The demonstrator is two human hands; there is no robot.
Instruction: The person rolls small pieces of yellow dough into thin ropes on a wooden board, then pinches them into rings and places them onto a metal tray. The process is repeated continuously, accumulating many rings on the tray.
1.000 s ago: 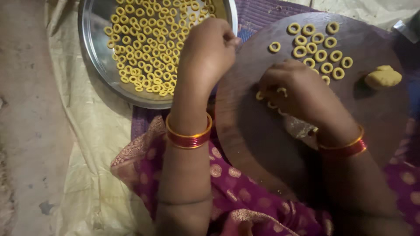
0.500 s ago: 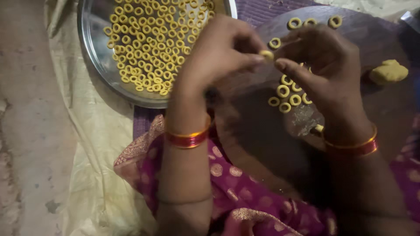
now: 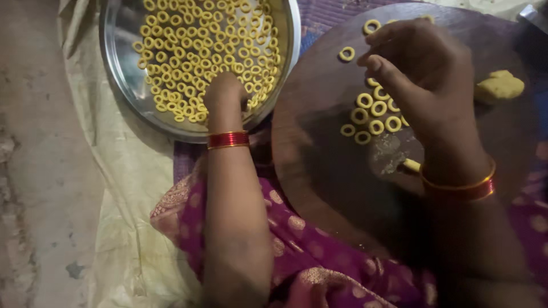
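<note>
My left hand (image 3: 225, 94) reaches down into a round steel plate (image 3: 123, 85) filled with several small yellow dough rings (image 3: 188, 51). Its fingertips are bent down among the rings and hidden, so I cannot tell whether they hold one. My right hand (image 3: 425, 74) hovers over a dark round wooden board (image 3: 319, 159), fingers loosely apart, with nothing seen in them. Just below its thumb lies a cluster of dough rings (image 3: 371, 117). Two more dough rings (image 3: 346, 54) lie at the board's far side. Both wrists wear red and gold bangles.
A lump of yellow dough (image 3: 499, 85) rests on the board at the right. A pale cloth sheet (image 3: 131, 188) lies under the plate, with bare floor (image 3: 40, 171) to the left. Purple patterned fabric (image 3: 319, 256) covers my lap in front.
My left hand has moved from the board, where it met the right hand's fingers, over to the steel plate. My right hand has lifted slightly and spread its fingers.
</note>
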